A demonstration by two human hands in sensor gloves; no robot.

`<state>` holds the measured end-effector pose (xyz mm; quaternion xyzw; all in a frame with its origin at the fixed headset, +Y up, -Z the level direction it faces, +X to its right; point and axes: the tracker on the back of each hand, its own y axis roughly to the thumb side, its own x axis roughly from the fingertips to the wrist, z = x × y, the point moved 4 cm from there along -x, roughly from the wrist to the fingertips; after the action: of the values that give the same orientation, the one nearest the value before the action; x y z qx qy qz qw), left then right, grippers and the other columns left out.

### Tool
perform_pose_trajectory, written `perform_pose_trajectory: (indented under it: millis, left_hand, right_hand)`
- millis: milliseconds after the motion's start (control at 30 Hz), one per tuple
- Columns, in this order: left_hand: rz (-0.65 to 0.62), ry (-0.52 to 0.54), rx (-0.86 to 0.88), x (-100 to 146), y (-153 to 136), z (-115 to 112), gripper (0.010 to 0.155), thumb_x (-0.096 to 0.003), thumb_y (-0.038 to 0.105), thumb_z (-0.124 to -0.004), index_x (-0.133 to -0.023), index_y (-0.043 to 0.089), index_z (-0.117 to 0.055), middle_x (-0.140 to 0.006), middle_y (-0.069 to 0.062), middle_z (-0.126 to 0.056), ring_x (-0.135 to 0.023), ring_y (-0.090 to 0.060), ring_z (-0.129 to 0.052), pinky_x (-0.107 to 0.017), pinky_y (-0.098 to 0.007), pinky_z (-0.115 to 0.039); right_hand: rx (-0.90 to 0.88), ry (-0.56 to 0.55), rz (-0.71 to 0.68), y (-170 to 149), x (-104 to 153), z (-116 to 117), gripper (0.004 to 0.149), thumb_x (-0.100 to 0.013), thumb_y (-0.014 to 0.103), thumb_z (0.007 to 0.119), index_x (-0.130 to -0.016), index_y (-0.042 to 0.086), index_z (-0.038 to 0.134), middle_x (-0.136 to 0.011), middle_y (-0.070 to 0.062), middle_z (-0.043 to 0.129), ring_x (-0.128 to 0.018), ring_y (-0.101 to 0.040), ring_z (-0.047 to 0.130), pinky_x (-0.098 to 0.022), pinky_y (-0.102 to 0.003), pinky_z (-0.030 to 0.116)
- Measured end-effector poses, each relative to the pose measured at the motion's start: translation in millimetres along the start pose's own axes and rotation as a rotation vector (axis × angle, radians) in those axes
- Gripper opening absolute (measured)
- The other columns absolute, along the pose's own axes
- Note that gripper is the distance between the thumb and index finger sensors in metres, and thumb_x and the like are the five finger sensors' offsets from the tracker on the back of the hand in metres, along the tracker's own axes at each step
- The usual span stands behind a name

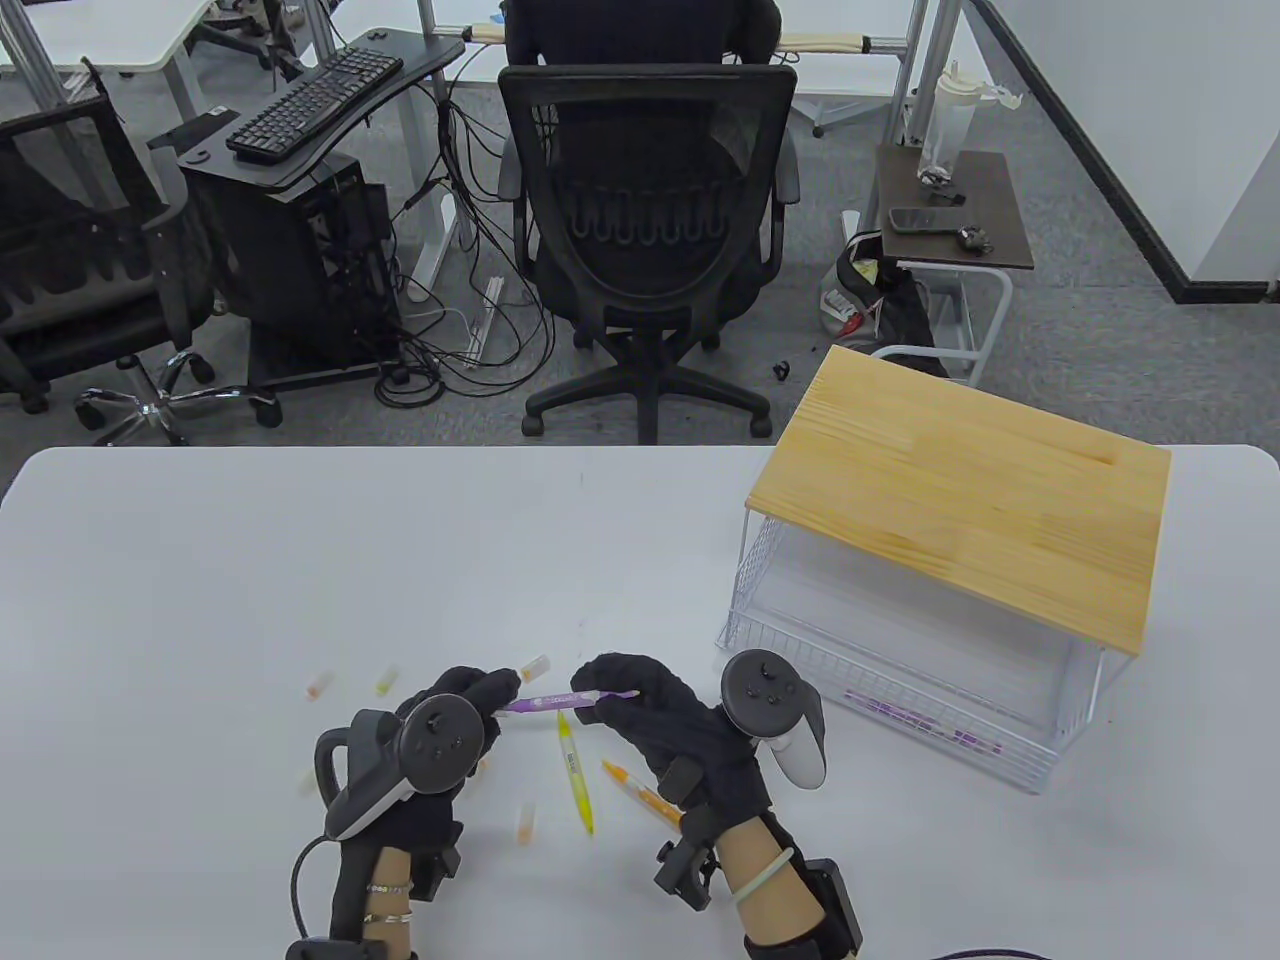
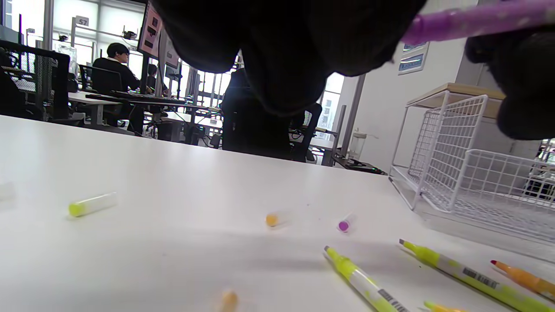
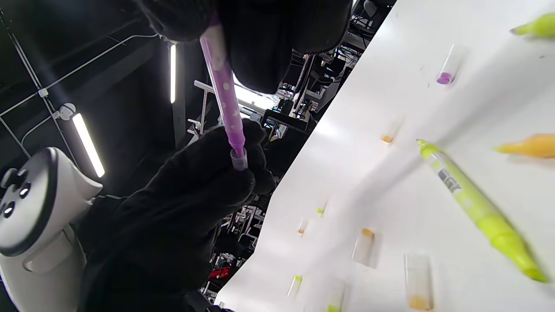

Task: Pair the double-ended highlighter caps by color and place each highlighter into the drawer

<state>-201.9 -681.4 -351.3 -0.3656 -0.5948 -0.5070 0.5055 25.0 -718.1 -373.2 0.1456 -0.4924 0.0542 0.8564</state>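
Purple highlighter (image 1: 560, 700) pinched between left hand (image 1: 455, 715) and right hand (image 1: 660, 715), seemingly above table (image 1: 200, 560).

Both hands wear black knit cloth gloves, matt and a bit fuzzy: left hand (image 1: 455, 705), right hand (image 1: 665, 715). The purple highlighter (image 1: 560, 699) between them looks like smooth plastic with a slight sheen. The table (image 1: 300, 560) is a smooth, matt white surface. The drawer (image 1: 900, 690) is white-coated wire mesh, under a pale wood top (image 1: 960, 490) with visible grain and a satin finish.
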Motion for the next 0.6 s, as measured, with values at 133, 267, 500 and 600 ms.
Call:
perform_pose_trajectory:
  millis: [133,267,500,600]
  left_hand:
    - [-0.031,0.083,0.022,3.1,3.5,6.4,0.051,-0.047,0.033,-0.077,-0.098,0.033,-0.076,-0.096,0.004,-0.085,-0.073,-0.006,-0.099,-0.071,-0.04,-0.078]
    - [-0.053,0.106,0.025,6.0,7.1,9.7,0.05,-0.0443,0.033,-0.08,-0.094,0.031,-0.081,-0.089,0.004,-0.09,-0.064,-0.006,-0.103,-0.07,-0.039,-0.079]
    - [-0.089,0.206,-0.013,12.5,22.9,19.6,0.048,-0.0421,0.031,-0.082,-0.09,0.028,-0.084,-0.085,0.002,-0.092,-0.06,-0.009,-0.103,-0.069,-0.039,-0.081]
    - [-0.086,0.233,-0.068,16.8,29.5,25.7,0.049,-0.0417,0.032,-0.082,-0.09,0.028,-0.084,-0.084,0.002,-0.093,-0.059,-0.008,-0.103,-0.069,-0.039,-0.081]
  right_hand:
    - [0.041,-0.041,0.022,-1.5,0.4,-3.7,0.042,-0.069,0.04,0.058,-0.107,0.031,0.043,-0.114,0.002,0.063,-0.095,-0.013,0.084,-0.084,-0.037,0.061]
    - [0.206,-0.135,0.024,4.4,4.2,-9.4,0.042,-0.065,0.045,0.057,-0.105,0.03,0.052,-0.102,0.005,0.078,-0.083,-0.012,0.093,-0.079,-0.037,0.069]
    - [0.263,-0.207,0.031,8.3,8.3,-16.6,0.043,-0.065,0.049,0.052,-0.097,0.024,0.064,-0.086,0.001,0.088,-0.068,-0.013,0.098,-0.072,-0.038,0.074]
    - [0.189,-0.17,0.04,4.7,7.0,-17.2,0.043,-0.066,0.049,0.052,-0.094,0.022,0.068,-0.081,0.0,0.091,-0.063,-0.015,0.099,-0.07,-0.04,0.074]
